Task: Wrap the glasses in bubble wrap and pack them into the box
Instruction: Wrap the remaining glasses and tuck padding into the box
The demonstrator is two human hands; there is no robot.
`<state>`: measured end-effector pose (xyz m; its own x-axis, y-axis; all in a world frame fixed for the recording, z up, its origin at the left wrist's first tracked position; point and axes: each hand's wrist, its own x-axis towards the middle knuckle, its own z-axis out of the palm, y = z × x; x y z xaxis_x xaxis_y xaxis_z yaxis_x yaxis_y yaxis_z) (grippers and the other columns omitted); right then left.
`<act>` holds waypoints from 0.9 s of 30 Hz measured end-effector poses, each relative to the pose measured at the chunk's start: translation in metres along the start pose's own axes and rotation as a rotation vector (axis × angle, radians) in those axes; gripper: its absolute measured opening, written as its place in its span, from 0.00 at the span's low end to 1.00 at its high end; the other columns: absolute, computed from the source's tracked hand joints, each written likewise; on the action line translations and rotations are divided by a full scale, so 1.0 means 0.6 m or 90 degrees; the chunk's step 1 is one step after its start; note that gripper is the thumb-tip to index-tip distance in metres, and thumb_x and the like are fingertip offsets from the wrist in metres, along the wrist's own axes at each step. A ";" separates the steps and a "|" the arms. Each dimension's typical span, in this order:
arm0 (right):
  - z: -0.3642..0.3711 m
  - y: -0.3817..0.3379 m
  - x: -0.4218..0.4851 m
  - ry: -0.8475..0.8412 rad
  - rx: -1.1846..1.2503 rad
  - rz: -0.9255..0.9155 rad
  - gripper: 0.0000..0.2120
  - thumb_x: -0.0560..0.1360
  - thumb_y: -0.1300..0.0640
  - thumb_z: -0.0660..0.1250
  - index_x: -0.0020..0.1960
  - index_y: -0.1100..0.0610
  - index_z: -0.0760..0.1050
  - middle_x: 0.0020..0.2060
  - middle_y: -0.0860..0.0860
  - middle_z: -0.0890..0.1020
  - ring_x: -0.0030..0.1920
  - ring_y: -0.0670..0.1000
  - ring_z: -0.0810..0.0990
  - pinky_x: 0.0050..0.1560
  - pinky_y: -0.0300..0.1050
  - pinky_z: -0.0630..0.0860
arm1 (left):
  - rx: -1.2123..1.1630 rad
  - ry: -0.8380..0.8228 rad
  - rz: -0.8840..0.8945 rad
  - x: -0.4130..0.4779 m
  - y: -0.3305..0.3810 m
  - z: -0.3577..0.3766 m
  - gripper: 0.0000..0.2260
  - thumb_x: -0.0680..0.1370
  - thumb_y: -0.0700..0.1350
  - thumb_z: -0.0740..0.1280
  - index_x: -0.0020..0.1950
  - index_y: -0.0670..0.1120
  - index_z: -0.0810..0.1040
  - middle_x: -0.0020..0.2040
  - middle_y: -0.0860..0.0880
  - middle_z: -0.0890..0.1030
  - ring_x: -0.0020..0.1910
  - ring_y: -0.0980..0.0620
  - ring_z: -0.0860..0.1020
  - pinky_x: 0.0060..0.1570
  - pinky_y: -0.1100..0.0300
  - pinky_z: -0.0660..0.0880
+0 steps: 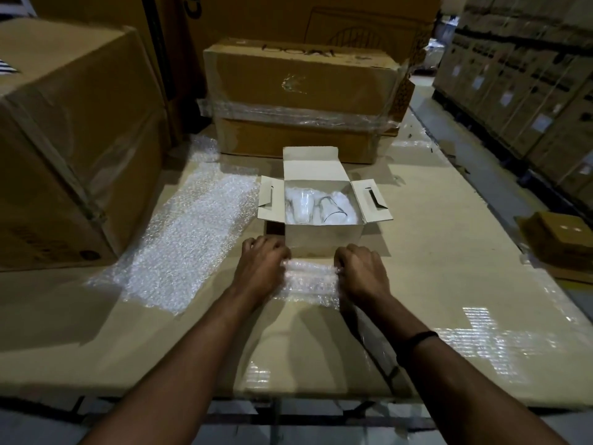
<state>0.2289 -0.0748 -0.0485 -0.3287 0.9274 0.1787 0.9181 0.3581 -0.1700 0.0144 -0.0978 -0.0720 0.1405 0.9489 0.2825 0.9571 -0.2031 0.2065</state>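
Bubble-wrap roll [308, 281] gripped by curled fingers of left hand [261, 264] and right hand [362, 271]; white box [324, 240] holds wrapped glasses [321, 205], roll not yet in.

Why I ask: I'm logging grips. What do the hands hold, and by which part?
A bubble wrap roll: the left hand grips its left end, the right hand its right end.

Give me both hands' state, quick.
Left hand: grips the left end of the bubble-wrap bundle.
Right hand: grips its right end.
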 end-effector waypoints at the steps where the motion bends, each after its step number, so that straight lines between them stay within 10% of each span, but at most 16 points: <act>1: 0.006 0.001 -0.006 0.008 -0.012 -0.026 0.11 0.60 0.66 0.68 0.39 0.55 0.76 0.37 0.55 0.78 0.40 0.61 0.77 0.37 0.46 0.62 | 0.002 0.007 0.001 0.000 -0.005 0.001 0.17 0.66 0.38 0.72 0.53 0.51 0.80 0.55 0.51 0.78 0.57 0.48 0.74 0.57 0.52 0.62; 6: 0.026 0.026 -0.042 -0.082 -0.041 -0.153 0.10 0.62 0.54 0.75 0.41 0.52 0.79 0.45 0.51 0.82 0.45 0.59 0.79 0.40 0.48 0.70 | -0.077 -0.044 0.090 -0.035 -0.032 0.008 0.11 0.65 0.45 0.68 0.46 0.50 0.81 0.48 0.54 0.81 0.51 0.51 0.78 0.55 0.55 0.64; 10: 0.013 0.029 -0.060 -0.132 -0.010 -0.134 0.21 0.73 0.38 0.57 0.45 0.50 0.83 0.58 0.46 0.81 0.58 0.55 0.76 0.51 0.50 0.71 | -0.169 -0.072 0.082 -0.058 -0.051 0.012 0.22 0.72 0.61 0.57 0.52 0.53 0.85 0.59 0.57 0.81 0.60 0.58 0.75 0.61 0.58 0.59; 14: -0.005 0.019 -0.055 -0.151 -0.015 -0.165 0.09 0.72 0.48 0.70 0.50 0.49 0.82 0.59 0.47 0.80 0.60 0.55 0.76 0.51 0.48 0.71 | -0.129 -0.098 0.071 -0.050 -0.047 0.009 0.22 0.74 0.62 0.55 0.49 0.53 0.85 0.57 0.57 0.82 0.60 0.58 0.77 0.57 0.59 0.60; 18: -0.002 0.014 -0.049 -0.260 0.023 -0.050 0.26 0.71 0.54 0.71 0.68 0.52 0.70 0.63 0.51 0.75 0.63 0.56 0.73 0.58 0.48 0.72 | -0.092 -0.151 0.042 -0.048 -0.044 0.010 0.24 0.73 0.57 0.70 0.68 0.55 0.73 0.66 0.56 0.77 0.65 0.53 0.73 0.63 0.56 0.62; 27: 0.002 0.004 -0.028 -0.285 -0.049 -0.022 0.16 0.72 0.54 0.69 0.60 0.51 0.75 0.56 0.51 0.78 0.55 0.55 0.77 0.47 0.44 0.70 | 0.000 -0.165 0.122 -0.039 -0.044 0.002 0.21 0.76 0.57 0.66 0.68 0.54 0.74 0.64 0.54 0.76 0.63 0.51 0.70 0.64 0.54 0.60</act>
<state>0.2361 -0.0893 -0.0532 -0.4070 0.8764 -0.2572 0.9132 0.3961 -0.0954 -0.0140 -0.1142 -0.0853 0.3778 0.9233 0.0688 0.9071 -0.3840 0.1726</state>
